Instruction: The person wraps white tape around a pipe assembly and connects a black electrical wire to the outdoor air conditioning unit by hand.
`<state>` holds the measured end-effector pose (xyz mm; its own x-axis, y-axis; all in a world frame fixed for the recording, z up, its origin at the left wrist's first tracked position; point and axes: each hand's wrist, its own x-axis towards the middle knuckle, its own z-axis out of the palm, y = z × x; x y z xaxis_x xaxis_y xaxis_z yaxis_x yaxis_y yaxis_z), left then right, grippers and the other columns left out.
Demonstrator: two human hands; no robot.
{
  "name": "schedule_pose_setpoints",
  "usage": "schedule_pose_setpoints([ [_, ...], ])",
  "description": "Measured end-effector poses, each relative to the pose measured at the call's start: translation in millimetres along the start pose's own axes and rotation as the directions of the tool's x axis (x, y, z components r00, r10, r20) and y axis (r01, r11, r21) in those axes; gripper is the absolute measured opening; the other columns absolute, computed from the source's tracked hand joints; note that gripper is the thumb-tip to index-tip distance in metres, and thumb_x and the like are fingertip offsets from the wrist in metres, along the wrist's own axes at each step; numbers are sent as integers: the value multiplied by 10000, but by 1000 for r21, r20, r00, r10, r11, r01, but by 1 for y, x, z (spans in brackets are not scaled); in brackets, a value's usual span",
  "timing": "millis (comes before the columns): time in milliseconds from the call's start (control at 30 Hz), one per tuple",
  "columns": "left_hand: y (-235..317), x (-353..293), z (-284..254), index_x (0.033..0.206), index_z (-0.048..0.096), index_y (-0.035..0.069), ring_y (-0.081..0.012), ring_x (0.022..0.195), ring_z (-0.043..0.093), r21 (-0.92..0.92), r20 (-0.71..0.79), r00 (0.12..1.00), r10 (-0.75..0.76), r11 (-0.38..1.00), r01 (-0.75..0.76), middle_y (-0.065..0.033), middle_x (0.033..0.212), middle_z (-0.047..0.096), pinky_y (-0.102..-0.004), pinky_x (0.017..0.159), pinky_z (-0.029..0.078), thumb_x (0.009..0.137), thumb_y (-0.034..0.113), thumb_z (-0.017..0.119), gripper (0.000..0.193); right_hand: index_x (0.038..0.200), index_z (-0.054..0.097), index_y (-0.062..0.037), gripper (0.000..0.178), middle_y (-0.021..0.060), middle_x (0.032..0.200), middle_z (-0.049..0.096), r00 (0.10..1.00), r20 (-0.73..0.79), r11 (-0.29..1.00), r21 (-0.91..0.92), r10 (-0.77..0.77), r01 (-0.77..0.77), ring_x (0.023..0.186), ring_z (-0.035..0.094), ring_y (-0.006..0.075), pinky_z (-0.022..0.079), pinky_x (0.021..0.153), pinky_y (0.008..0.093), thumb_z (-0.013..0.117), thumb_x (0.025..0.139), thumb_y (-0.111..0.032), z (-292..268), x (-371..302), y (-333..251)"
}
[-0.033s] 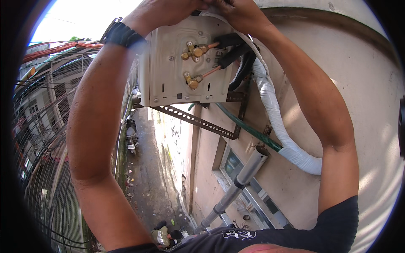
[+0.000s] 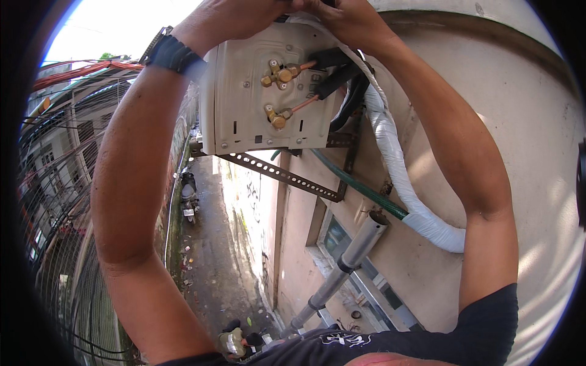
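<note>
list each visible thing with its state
left hand: raised, grip unclear
right hand: raised, grip unclear
watch: worn on left wrist
unit: on bracket
valves: capped
pipes: joined to valves
green hose: runs into white wrap
scooter: standing upright
pole: slanted, top end open

The head-worn fisheye looks steeply down toward an alley [image 2: 213, 262].

Legible text in view: none.
Black short-sleeved fabric shirt [image 2: 482, 317]: white, stylised, lettering-like print [image 2: 346, 339] on the front; characters indecipherable.
Dark two-wheeled motorbike [image 2: 188, 192] in the narrow grey alley [image 2: 210, 250]: small, pale, rectangular plate [image 2: 190, 213] at one end; too small to read.
Pale, sunlit alley wall [image 2: 244, 189]: dark, scrawled marks [image 2: 265, 265]; content indecipherable.
</note>
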<state>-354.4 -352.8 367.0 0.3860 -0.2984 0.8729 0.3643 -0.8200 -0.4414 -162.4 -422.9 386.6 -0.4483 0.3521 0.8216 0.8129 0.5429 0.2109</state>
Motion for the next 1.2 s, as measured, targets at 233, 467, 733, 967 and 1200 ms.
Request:
schedule_pose_setpoints([
  [233, -6, -20, -4, 887, 643, 30, -382, 913, 636, 176, -44, 974, 221, 962, -211, -160, 941, 607, -475, 815, 531, 853, 145, 684, 126, 1123, 667, -3, 327, 115, 963, 739, 994, 93, 995, -88, 56, -48, 891, 693, 165, 552, 782, 340, 783, 932, -242, -9, -9, -27],
  [467, 8, -48, 10, 908, 649, 20, -395, 852, 632, -63, -216, 976, -7, 998, -7, -170, 923, 592, -466, 744, 533, 850, 72, 669, 81, 1069, 650, -2, 286, 128, 887, 718, 996, 22, 994, 66, -92, 90, 824, 706, 235, 562, 757, 370, 785, 888, -177, 5, -23, -26],
  [733, 25, -50, 16, 987, 665, 14, -420, 912, 652, -84, -281, 957, -78, 995, 56, -191, 1000, 643, -462, 763, 541, 867, 70, 674, 133, 1035, 718, 1, 173, 109, 874, 728, 993, -19, 983, 149, 113, -109, 788, 678, 142, 554, 733, 328, 727, 950, -149, 13, -16, -24],
  [967, 4, -53, 14, 1046, 619, 21, -418, 952, 650, -43, -229, 972, -57, 998, 48, -153, 1018, 657, -456, 782, 542, 875, 94, 703, 205, 1083, 718, 24, 207, 75, 992, 724, 965, 172, 822, 508, 197, -258, 883, 675, 129, 571, 769, 290, 684, 999, -162, 12, -6, -10],
  [1200, 3, -75, 44, 1056, 739, 49, -268, 1010, 656, 93, -284, 959, -26, 994, 54, -66, 1033, 697, -394, 867, 555, 898, 87, 721, 164, 1134, 698, 45, 329, 140, 963, 737, 978, 161, 983, 108, 133, -151, 894, 717, 224, 582, 775, 340, 736, 930, -210, 3, -10, -23],
])
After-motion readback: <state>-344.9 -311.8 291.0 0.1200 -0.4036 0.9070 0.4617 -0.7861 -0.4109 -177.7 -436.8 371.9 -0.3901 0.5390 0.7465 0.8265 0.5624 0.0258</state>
